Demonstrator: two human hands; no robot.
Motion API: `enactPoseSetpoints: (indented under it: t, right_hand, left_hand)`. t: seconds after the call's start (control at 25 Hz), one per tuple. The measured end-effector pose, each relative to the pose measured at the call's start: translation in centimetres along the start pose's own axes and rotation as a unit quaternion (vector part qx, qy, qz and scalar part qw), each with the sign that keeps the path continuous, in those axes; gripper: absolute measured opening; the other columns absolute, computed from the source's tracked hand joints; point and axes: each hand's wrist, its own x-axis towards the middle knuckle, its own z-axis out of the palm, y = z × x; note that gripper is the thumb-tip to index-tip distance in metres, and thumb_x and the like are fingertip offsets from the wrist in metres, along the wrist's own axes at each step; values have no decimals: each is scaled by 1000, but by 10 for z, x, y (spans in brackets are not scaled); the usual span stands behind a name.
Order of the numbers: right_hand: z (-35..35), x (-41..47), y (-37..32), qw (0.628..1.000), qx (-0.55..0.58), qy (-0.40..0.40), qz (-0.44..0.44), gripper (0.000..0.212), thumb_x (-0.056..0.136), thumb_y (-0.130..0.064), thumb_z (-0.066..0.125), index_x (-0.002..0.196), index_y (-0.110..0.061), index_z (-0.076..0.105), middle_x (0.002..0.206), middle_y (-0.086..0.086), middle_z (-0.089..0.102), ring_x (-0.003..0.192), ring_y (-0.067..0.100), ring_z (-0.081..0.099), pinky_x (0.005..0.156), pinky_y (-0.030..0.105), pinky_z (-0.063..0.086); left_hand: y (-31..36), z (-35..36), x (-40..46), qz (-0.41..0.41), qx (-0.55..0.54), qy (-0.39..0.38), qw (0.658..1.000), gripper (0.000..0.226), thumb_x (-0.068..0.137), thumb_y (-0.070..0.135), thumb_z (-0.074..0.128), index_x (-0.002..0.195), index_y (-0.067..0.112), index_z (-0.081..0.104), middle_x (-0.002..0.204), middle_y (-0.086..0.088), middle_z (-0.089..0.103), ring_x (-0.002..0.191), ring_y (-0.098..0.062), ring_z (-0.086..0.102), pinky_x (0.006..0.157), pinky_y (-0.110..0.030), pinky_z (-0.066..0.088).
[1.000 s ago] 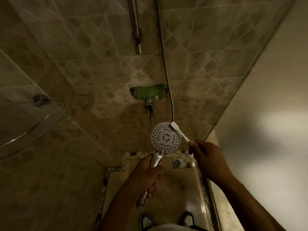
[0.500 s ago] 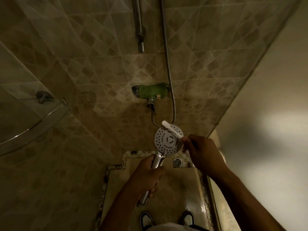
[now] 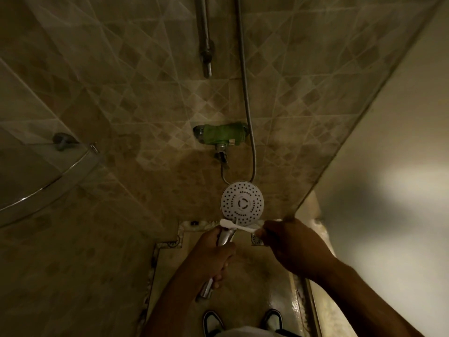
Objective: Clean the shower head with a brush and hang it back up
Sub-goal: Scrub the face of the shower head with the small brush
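The round white shower head [image 3: 242, 203] faces me, its chrome handle gripped in my left hand [image 3: 213, 255]. My right hand [image 3: 295, 246] holds a white toothbrush-like brush [image 3: 239, 226] that lies crosswise along the lower rim of the head, just above my left hand, bristle end pointing left. A metal hose [image 3: 245, 88] runs up the tiled wall from behind the head. The chrome wall rail [image 3: 205, 37] ends above the tap.
A tap wrapped in green cloth [image 3: 222, 134] sticks out of the tiled wall above the shower head. A curved glass corner shelf [image 3: 51, 183] is at the left. A pale wall [image 3: 388, 190] closes the right side. A floor drain [image 3: 256, 239] and my shoes [image 3: 212, 321] are below.
The brush has swept down from the upper right edge of the shower head, across its face, to the lower rim. My right hand dropped with it. The left hand kept its grip.
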Motion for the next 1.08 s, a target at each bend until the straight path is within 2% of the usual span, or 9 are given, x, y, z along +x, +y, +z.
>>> enactPoseSetpoints:
  t: [0.08, 0.16, 0.24, 0.4, 0.56, 0.72, 0.8, 0.92, 1.08]
  right_hand:
    - [-2, -5, 5, 1000, -7, 6, 5, 28, 98, -45, 44, 100, -31, 68, 84, -12, 66, 70, 0, 62, 64, 23, 55]
    - [-6, -6, 8, 999, -2, 28, 18, 26, 98, -46, 44, 93, -33, 66, 73, -13, 62, 61, -1, 59, 53, 15, 45]
    - [-7, -5, 7, 999, 17, 43, 29, 26, 97, -47, 44, 85, -33, 62, 66, -11, 60, 57, 2, 59, 49, 16, 42]
    - [-8, -9, 9, 999, 14, 26, 20, 26, 98, -45, 45, 74, -38, 54, 63, -16, 54, 69, -12, 56, 49, 13, 34]
    - [-13, -13, 17, 998, 52, 43, 20, 31, 96, -46, 43, 77, -33, 63, 69, -12, 62, 73, -3, 61, 52, 18, 44]
    - [-12, -15, 27, 989, 87, 116, 23, 39, 92, -56, 35, 73, -32, 60, 56, -6, 59, 56, 7, 59, 46, 22, 42]
    - [-5, -16, 28, 987, 96, 125, 27, 40, 91, -57, 35, 74, -31, 61, 55, -6, 58, 53, 7, 58, 45, 22, 41]
    - [9, -18, 23, 993, 97, 72, 15, 41, 89, -59, 34, 75, -32, 63, 59, -8, 58, 57, 7, 58, 47, 18, 40]
    - [3, -9, 28, 978, 126, 152, 61, 35, 95, -48, 41, 74, -31, 63, 50, -7, 54, 50, 2, 56, 44, 14, 36]
  left_hand:
    - [0, -1, 0, 0, 3, 0, 1000, 23, 95, 7, 52, 103, 27, 58, 48, 2, 46, 36, -13, 35, 37, -21, 32]
    - [-1, 1, 0, 1, 3, -4, 1000, 26, 95, 6, 52, 104, 30, 59, 49, 1, 46, 36, -14, 35, 37, -22, 32]
    - [0, 2, 1, 6, 0, -8, 1000, 24, 95, 5, 52, 102, 27, 59, 50, 1, 45, 35, -14, 35, 38, -22, 32]
    - [3, 1, 2, 11, -2, -8, 1000, 21, 94, 3, 52, 96, 23, 57, 53, -4, 44, 33, -14, 33, 37, -20, 31]
    - [4, 1, -1, 9, -16, -8, 1000, 20, 93, 3, 52, 94, 22, 57, 55, -6, 43, 34, -14, 32, 36, -19, 31]
    - [4, -1, -3, 3, -36, -13, 999, 20, 95, 3, 52, 101, 21, 57, 55, -5, 41, 34, -14, 31, 37, -19, 30]
    - [3, -2, -3, 1, -38, -19, 999, 20, 95, 3, 51, 102, 21, 57, 55, -5, 41, 34, -14, 30, 37, -19, 30]
    - [1, -1, -3, -3, -41, -24, 999, 19, 94, 4, 52, 101, 22, 57, 56, -4, 41, 36, -14, 30, 38, -19, 30]
    - [-2, -3, -1, -10, -61, -16, 998, 20, 95, 4, 51, 108, 17, 57, 54, -4, 42, 35, -14, 30, 38, -20, 30]
